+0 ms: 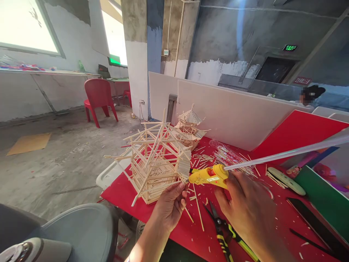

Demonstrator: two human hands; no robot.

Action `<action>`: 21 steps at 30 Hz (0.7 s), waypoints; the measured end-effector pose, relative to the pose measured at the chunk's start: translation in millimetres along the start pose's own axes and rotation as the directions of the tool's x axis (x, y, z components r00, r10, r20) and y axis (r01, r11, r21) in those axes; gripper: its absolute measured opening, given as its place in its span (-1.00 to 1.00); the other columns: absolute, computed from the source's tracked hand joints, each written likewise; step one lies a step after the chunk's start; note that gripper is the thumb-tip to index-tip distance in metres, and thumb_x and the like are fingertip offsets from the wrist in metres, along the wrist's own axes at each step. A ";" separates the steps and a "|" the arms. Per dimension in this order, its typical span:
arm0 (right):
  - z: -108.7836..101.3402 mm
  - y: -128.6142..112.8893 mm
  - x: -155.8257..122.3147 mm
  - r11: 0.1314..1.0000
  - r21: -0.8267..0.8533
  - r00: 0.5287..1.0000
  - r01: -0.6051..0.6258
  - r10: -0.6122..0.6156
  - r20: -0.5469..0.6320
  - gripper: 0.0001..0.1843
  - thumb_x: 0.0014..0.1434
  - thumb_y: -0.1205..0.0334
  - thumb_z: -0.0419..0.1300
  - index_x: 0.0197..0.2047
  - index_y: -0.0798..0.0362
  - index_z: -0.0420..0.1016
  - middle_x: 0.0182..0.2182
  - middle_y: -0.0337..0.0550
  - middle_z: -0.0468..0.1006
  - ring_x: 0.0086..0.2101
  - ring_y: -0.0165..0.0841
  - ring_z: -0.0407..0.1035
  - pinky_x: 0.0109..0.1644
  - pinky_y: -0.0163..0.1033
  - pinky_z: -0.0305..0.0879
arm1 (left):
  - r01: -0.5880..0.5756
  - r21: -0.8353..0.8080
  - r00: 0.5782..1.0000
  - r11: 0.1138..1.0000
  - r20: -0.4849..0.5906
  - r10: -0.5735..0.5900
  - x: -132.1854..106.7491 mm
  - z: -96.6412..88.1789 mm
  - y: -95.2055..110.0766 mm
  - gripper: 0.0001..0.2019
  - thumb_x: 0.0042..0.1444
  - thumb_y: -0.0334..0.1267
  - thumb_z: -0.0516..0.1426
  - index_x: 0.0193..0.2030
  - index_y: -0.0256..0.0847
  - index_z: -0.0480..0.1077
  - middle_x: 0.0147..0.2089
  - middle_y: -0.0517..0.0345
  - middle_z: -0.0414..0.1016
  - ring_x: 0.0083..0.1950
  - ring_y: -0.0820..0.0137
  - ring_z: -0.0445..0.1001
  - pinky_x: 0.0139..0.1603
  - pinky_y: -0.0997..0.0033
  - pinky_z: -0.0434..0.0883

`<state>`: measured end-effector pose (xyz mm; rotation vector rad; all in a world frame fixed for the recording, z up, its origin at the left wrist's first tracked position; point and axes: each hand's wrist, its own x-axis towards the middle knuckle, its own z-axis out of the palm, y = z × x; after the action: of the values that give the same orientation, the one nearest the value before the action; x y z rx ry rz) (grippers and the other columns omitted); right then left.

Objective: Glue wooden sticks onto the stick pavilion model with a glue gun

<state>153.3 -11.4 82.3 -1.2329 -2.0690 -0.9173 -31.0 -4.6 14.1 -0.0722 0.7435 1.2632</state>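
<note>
A pavilion model of thin wooden sticks (pixel 155 165) stands at the red table's near left, its frame partly roofed on the right side. My left hand (pixel 170 205) is closed in a pinch at the lower corner of that roofing, on a wooden stick mostly hidden by the fingertips. My right hand (pixel 245 203) grips a yellow hot glue gun (pixel 209 175), its nozzle pointing left, close to the roof corner and the left fingertips. A long translucent glue stick (pixel 286 151) sticks out of the gun's back. Below the hands lie pruning shears with black-and-yellow handles (pixel 219 222).
Behind the model stands a smaller, roofed stick pagoda (pixel 189 125). Loose sticks and a plastic bag of sticks (pixel 231 158) lie on the red tabletop (pixel 199 240). White boards (pixel 218 105) edge the back. At left are a grey stool (pixel 81 233) and a red chair (pixel 98 94).
</note>
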 end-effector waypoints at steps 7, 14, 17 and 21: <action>3.4 2.3 -2.8 0.999 0.016 0.999 -0.033 0.033 0.004 -0.81 0.21 0.25 0.15 -0.12 0.09 0.47 -0.31 -0.11 0.52 -0.43 -0.32 0.31 -0.33 -0.20 0.19 | -0.014 -0.010 1.000 1.000 -0.010 0.014 -4.3 -1.5 -4.8 -0.89 0.09 -0.62 0.20 -0.34 -0.40 0.50 -0.48 0.06 0.57 -0.56 0.49 0.52 -0.67 0.65 0.43; 3.7 2.7 -4.9 0.997 0.031 0.998 -0.064 0.064 0.018 -0.77 0.20 0.23 0.15 -0.07 0.08 0.46 -0.27 -0.12 0.54 -0.39 -0.30 0.36 -0.27 -0.20 0.22 | -0.074 0.038 0.997 0.997 0.000 0.074 -8.9 1.4 -7.2 -0.92 0.05 -0.60 0.23 -0.33 -0.42 0.51 -0.46 0.05 0.57 -0.55 0.50 0.51 -0.67 0.65 0.42; 4.5 3.9 -5.7 0.998 0.018 0.998 -0.066 0.066 -0.003 -0.76 0.20 0.24 0.14 -0.06 0.08 0.45 -0.27 -0.12 0.54 -0.40 -0.31 0.36 -0.27 -0.20 0.22 | -0.116 0.066 0.993 0.991 0.024 0.115 -8.3 -0.5 -6.7 -0.91 0.00 -0.55 0.29 -0.31 -0.43 0.52 -0.44 0.03 0.59 -0.53 0.49 0.51 -0.66 0.63 0.44; 7.6 6.3 -8.0 0.998 0.035 0.998 -0.059 0.060 -0.015 -0.73 0.18 0.26 0.14 -0.03 0.07 0.43 -0.23 -0.10 0.54 -0.40 -0.32 0.35 -0.28 -0.20 0.24 | -0.187 0.086 0.982 0.979 0.055 0.183 -9.3 -2.1 -9.1 -0.86 -0.07 -0.46 0.35 -0.33 -0.41 0.53 -0.44 0.03 0.59 -0.53 0.47 0.50 -0.65 0.60 0.45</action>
<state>161.5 -7.4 73.4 -1.2579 -2.0160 -0.8579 -25.0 -16.2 14.5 0.1028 0.7790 1.4015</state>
